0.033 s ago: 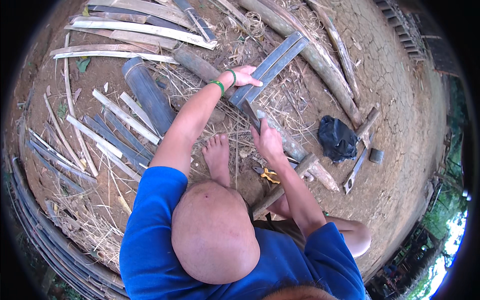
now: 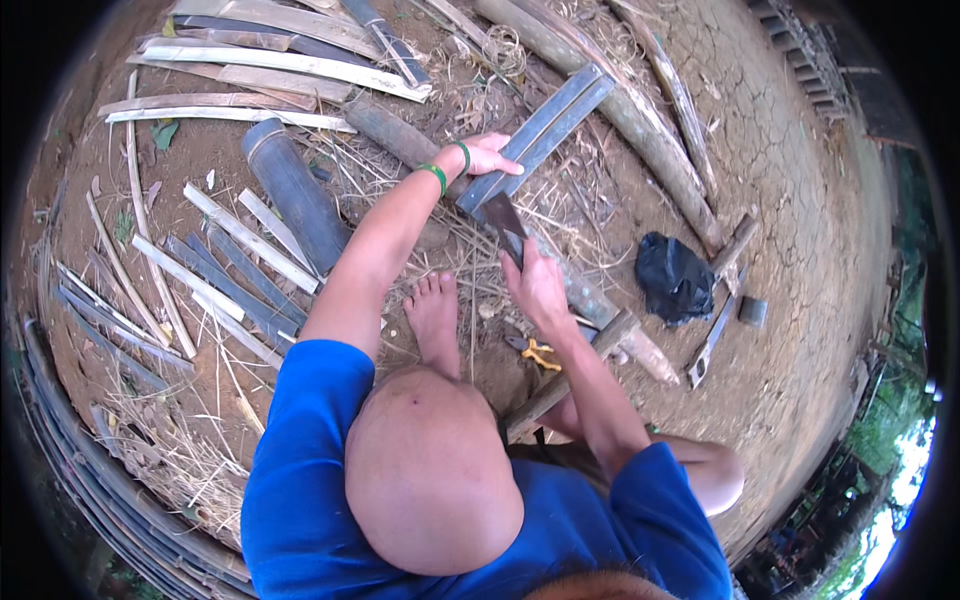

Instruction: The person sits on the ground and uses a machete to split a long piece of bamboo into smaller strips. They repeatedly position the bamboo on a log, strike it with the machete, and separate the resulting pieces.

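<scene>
My left hand point(image 2: 487, 158) is closed around the near part of a dark split bamboo piece point(image 2: 562, 122), which has a long slit or gap down its length. The thumb lies on top, and green bands circle the wrist. The bamboo slants up and away to the right, over a log. My right hand point(image 2: 538, 288) grips a knife with a broad dark blade point(image 2: 505, 216). Its blade meets or lies right by the bamboo's near end; whether it has cut in I cannot tell. The knife's handle is mostly hidden in my fingers.
Pale and dark bamboo strips point(image 2: 290, 65) lie at the far left, with a thick bamboo section point(image 2: 295, 195) nearer. Yellow-handled pliers point(image 2: 538, 350) rest by my foot. To the right are a black plastic bag point(image 2: 673, 277), a saw point(image 2: 712, 340) and a long log point(image 2: 650, 135).
The knife blade has turned slightly, so more of its flat side shows at the bamboo's near end. Both hands keep nearly the same places, and the bamboo has barely shifted.
</scene>
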